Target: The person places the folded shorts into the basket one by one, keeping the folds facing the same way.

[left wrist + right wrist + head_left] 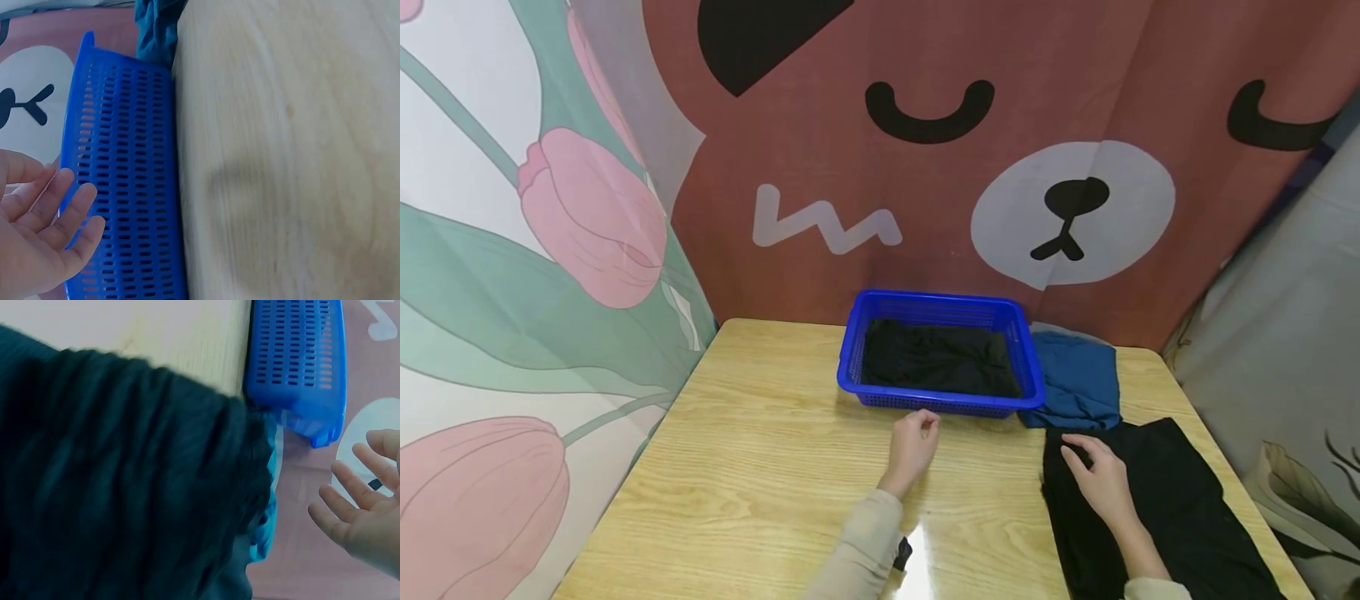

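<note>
A blue plastic basket (940, 402) with slotted walls stands at the table's far edge, and a folded black cloth (936, 358) lies inside it. Just in front of the basket, my left hand (913, 446) hovers with loosely bent fingers and holds nothing. On the right lies a black garment (1157, 500); its gathered, elastic-looking edge (156, 412) fills much of the right wrist view. Over the upper part of this garment is my right hand (1099, 479), its fingers relaxed and spread, holding nothing. Whether it touches the fabric I cannot tell.
Folded blue cloth (1078, 379) lies against the basket's right side, partly beyond the black garment. The wooden table (760, 467) ends at a curtain (805, 283) printed with a bear. A small dark object (902, 553) shows beside the left sleeve.
</note>
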Available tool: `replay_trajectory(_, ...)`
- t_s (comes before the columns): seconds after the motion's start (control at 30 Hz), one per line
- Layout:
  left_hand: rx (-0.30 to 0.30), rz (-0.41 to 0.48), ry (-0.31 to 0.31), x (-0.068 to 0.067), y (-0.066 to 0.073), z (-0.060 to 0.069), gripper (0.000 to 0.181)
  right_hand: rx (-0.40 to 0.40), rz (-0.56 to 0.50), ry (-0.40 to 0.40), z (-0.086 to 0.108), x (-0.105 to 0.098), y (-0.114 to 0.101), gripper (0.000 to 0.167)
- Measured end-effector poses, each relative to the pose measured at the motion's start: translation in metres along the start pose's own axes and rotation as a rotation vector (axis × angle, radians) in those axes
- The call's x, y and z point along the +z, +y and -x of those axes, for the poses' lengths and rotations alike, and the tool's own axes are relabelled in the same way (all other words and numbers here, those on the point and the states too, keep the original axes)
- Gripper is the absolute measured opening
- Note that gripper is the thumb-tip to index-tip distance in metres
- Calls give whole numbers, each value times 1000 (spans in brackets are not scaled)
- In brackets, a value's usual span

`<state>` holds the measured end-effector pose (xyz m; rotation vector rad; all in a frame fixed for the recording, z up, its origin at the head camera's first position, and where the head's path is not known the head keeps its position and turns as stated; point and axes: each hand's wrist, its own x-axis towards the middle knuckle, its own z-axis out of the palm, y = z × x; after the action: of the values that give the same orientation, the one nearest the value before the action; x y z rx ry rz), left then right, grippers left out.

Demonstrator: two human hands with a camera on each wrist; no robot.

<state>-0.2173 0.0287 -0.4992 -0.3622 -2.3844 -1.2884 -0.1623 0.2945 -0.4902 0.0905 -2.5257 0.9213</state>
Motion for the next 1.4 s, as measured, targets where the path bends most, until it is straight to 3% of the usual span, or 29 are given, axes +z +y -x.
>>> replay_trajectory(0.37,19,25,-31,15,3,8,6,89,34,18,11,-13,18,20)
replay_trajectory(0.53,0,53,-90,24,6,14,7,135,84,41,17,-20,31,20)
replay_trajectory(0.63,-23,80,-127,29,8,16,7,162,89,14,19,-29,37,22)
replay_trajectory(0.77,-40,114,-186,36,11,16,8,242,139,-22,19,-29,76,27)
replay_trajectory(0.87,-46,121,-231,42,12,15,9,297,154,-44,19,-33,90,31)
replay_trajectory(1.07,-36,123,-310,58,18,13,9,335,199,-52,21,-57,67,27)
replay_trajectory(1.3,-36,79,-418,68,25,12,10,335,296,-124,22,-74,82,28)
replay_trajectory(1.4,-71,99,-439,72,26,12,10,363,324,-88,25,-79,90,27)
